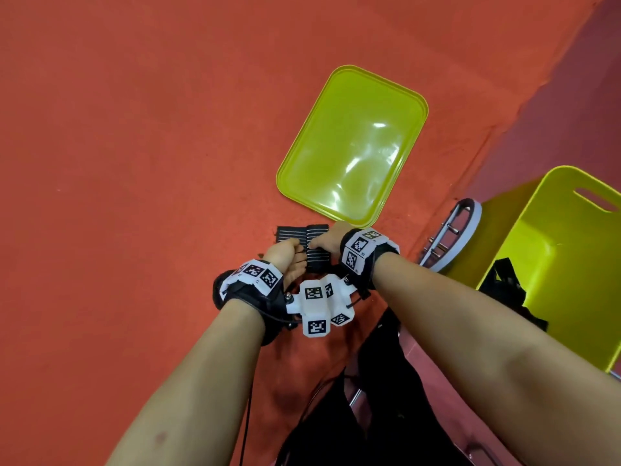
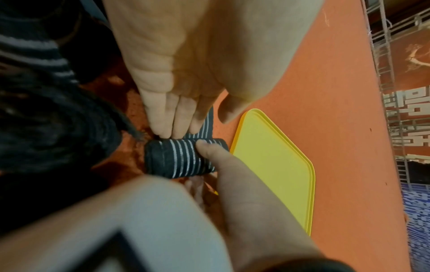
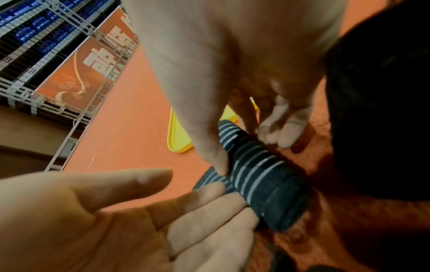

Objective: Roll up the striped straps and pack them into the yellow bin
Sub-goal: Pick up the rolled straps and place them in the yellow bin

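Note:
A dark strap with white stripes lies on the red carpet, partly wound into a roll (image 1: 316, 255) (image 2: 177, 158) (image 3: 263, 180). Its flat tail (image 1: 290, 234) runs off to the left. My right hand (image 1: 322, 245) (image 3: 250, 154) pinches the roll, thumb on one side and fingers on the other. My left hand (image 1: 292, 255) (image 2: 186, 119) has straight fingers that touch the roll's end and the tail. The yellow bin (image 1: 537, 230) stands at the right, with dark straps (image 1: 504, 284) inside it.
The bin's yellow lid (image 1: 353, 146) lies flat on the carpet just beyond my hands. A white-rimmed metal rack (image 1: 450, 237) sits between the hands and the bin. Black fabric and cables (image 1: 386, 398) lie near my body. A wire fence (image 3: 46, 82) stands far off.

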